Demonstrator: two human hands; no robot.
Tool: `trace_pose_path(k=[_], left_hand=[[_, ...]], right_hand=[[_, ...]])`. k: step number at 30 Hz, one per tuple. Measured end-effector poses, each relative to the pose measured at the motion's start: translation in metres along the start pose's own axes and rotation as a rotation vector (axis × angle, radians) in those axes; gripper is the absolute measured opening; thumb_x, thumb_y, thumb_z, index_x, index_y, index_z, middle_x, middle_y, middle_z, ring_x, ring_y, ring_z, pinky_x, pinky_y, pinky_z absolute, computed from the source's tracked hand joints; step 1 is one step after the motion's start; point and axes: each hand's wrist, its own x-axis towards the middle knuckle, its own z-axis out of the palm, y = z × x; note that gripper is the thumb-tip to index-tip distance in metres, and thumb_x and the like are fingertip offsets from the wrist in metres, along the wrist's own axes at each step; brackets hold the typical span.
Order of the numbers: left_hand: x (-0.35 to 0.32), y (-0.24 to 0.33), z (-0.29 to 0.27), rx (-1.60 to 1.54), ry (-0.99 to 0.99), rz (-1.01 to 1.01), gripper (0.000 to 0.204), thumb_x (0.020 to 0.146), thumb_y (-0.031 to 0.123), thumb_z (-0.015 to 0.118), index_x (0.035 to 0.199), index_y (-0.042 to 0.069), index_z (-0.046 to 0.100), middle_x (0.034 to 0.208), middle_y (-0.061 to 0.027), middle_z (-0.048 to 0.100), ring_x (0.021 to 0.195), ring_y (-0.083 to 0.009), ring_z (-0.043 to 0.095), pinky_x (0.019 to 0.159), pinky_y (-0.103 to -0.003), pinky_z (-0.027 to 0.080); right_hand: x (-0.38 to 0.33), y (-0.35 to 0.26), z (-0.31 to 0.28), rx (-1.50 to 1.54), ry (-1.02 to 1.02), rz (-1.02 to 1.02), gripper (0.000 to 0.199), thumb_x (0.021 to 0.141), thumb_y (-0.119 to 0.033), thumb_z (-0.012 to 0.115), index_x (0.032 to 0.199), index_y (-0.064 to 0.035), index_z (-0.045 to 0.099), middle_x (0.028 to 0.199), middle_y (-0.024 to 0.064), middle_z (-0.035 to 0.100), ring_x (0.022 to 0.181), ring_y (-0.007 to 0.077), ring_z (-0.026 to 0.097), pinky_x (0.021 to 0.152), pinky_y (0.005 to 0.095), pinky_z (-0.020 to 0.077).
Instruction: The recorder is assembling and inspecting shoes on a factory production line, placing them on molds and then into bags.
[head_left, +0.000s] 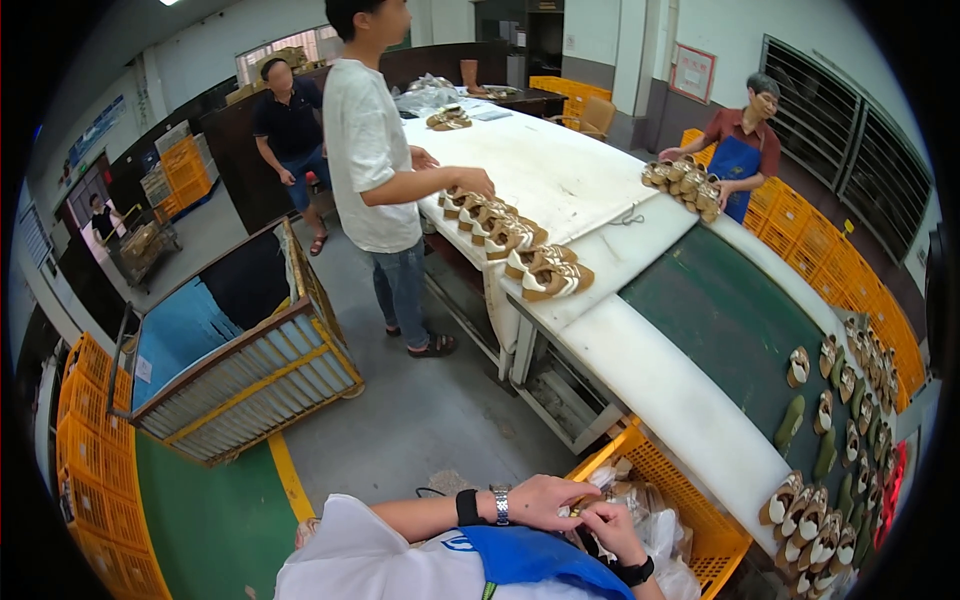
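My left hand [545, 500], with a metal watch and a black band on the wrist, and my right hand [612, 528] meet low in front of my white shirt and blue apron. Their fingers close together on a small tan piece [585, 506]; what it is stays unclear. Both hands hover over the near corner of a yellow plastic crate [700, 520] filled with clear plastic bags [660, 525]. Tan sandals [810, 525] lie in a row on the table edge just right of the crate.
A long white table [660, 390] with a green belt [730, 320] carries rows of sandals. A person in a white T-shirt [365, 150] touches sandals [510, 235]. Another in a blue apron [740, 150] stands opposite. A metal cage cart [250, 370] and orange crates [90, 450] stand left.
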Motion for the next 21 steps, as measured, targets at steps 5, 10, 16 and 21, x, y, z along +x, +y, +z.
trace_pose_path(k=[5, 10, 16, 21], left_hand=[[-0.001, -0.012, -0.001, -0.053, -0.121, -0.065, 0.031, 0.077, 0.035, 0.061, 0.091, 0.007, 0.054, 0.054, -0.0037, 0.043, 0.049, -0.0192, 0.047, 0.046, -0.031, 0.036], [-0.002, -0.016, 0.002, 0.020, -0.166, 0.000, 0.027, 0.074, 0.030, 0.062, 0.087, 0.009, 0.053, 0.064, -0.0072, 0.052, 0.060, -0.0255, 0.055, 0.051, -0.035, 0.041], [-0.001, -0.017, 0.011, 0.036, -0.165, 0.049, 0.023, 0.072, 0.027, 0.059, 0.084, 0.008, 0.052, 0.073, -0.0103, 0.056, 0.066, -0.0300, 0.056, 0.056, -0.038, 0.044], [0.005, -0.018, 0.011, 0.030, -0.151, -0.025, 0.019, 0.072, 0.019, 0.053, 0.087, 0.007, 0.053, 0.068, -0.0101, 0.056, 0.062, -0.0289, 0.057, 0.055, -0.036, 0.045]], right_hand=[[0.006, -0.006, 0.005, -0.188, 0.015, -0.070, 0.015, 0.078, -0.013, 0.058, 0.073, 0.0012, 0.060, 0.059, 0.0008, 0.056, 0.056, 0.0059, 0.049, 0.051, 0.0212, 0.0392], [0.001, -0.031, 0.012, -0.174, -0.024, 0.006, 0.017, 0.080, -0.012, 0.055, 0.070, 0.0024, 0.058, 0.059, 0.0035, 0.055, 0.056, 0.0082, 0.049, 0.051, 0.0235, 0.0392], [0.005, -0.023, 0.011, -0.024, 0.038, 0.088, 0.020, 0.082, -0.013, 0.053, 0.068, 0.0011, 0.059, 0.061, 0.0007, 0.057, 0.058, 0.0062, 0.051, 0.054, 0.0210, 0.0406], [0.005, 0.005, 0.004, 0.002, 0.064, 0.085, 0.022, 0.084, -0.013, 0.051, 0.068, 0.0011, 0.058, 0.062, 0.0004, 0.056, 0.058, 0.0062, 0.051, 0.054, 0.0203, 0.0409]])
